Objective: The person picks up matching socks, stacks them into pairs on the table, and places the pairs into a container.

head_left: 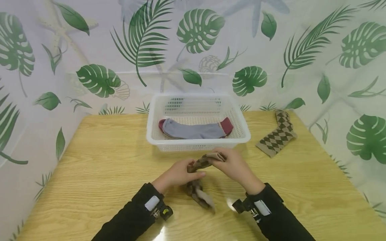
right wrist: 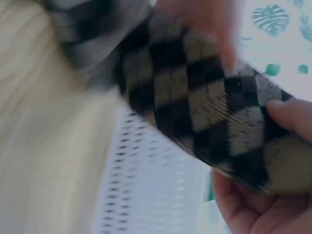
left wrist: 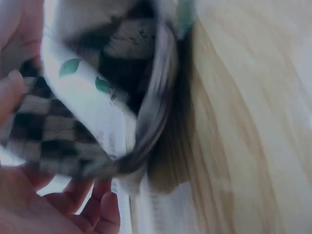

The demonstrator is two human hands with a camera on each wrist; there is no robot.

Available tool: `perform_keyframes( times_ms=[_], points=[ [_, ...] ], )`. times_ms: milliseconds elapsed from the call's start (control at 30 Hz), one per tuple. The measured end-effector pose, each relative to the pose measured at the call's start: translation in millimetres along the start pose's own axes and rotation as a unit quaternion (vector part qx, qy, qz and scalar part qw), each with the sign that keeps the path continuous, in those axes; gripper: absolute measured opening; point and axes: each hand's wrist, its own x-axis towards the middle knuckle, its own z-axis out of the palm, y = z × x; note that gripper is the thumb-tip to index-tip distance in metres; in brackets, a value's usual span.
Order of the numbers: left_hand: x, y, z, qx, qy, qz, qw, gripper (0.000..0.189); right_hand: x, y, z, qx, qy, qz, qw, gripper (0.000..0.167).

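Note:
A sock with a dark brown and beige diamond pattern is held up between both hands, in front of the basket. My right hand pinches its plain beige cuff end, thumb on one face and fingers on the other, as the right wrist view shows. My left hand holds the sock farther along, its thumb stretched across and its fingers behind the fabric. Below the left hand the rest of the sock hangs down, bent and blurred. A matching sock lies flat at the right.
A white perforated plastic basket stands at the back middle of the wooden table. Inside lie grey socks with dark red cuff and toe. A leaf-patterned sheet rises behind and at both sides.

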Motion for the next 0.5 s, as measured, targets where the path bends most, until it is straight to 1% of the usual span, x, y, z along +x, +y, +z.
perform_keyframes(
  times_ms=[100,133,200,267,333,400,433,500],
  points=[
    [0.6,3.6,3.8,0.006,0.024,0.034,0.9991,0.036,-2.0,-14,-10,0.016,0.030,-0.010,0.9994,0.013],
    [0.4,3.7,5.1,0.010,0.030,0.039,0.9987,0.034,-3.1,-18,-13,0.016,0.041,-0.011,0.9990,0.014],
    [-0.1,1.8,7.4,0.000,0.035,0.041,0.9985,0.026,-6.1,-26,-21,0.018,0.061,-0.009,0.9979,0.014],
    [-1.1,-2.2,8.3,-0.015,0.029,0.041,0.9986,0.017,-8.6,-29,-28,0.011,0.080,0.001,0.9967,0.011],
    [-2.8,-6.7,7.4,-0.050,0.014,0.029,0.9982,0.012,-10.3,-28,-34,0.010,0.097,0.012,0.9952,0.011],
    [-5.0,-11.8,4.5,-0.080,0.000,0.014,0.9967,0.007,-11.2,-24,-39,0.014,0.104,0.035,0.9939,0.005],
    [-6.3,-14.3,2.4,-0.094,-0.008,0.003,0.9955,0.007,-11.4,-20,-41,0.011,0.105,0.045,0.9934,0.007],
    [-9.5,-19.0,-2.6,-0.117,-0.016,-0.028,0.9926,0.010,-12.0,-10,-43,0.000,0.102,0.065,0.9927,0.017]
  ],
)
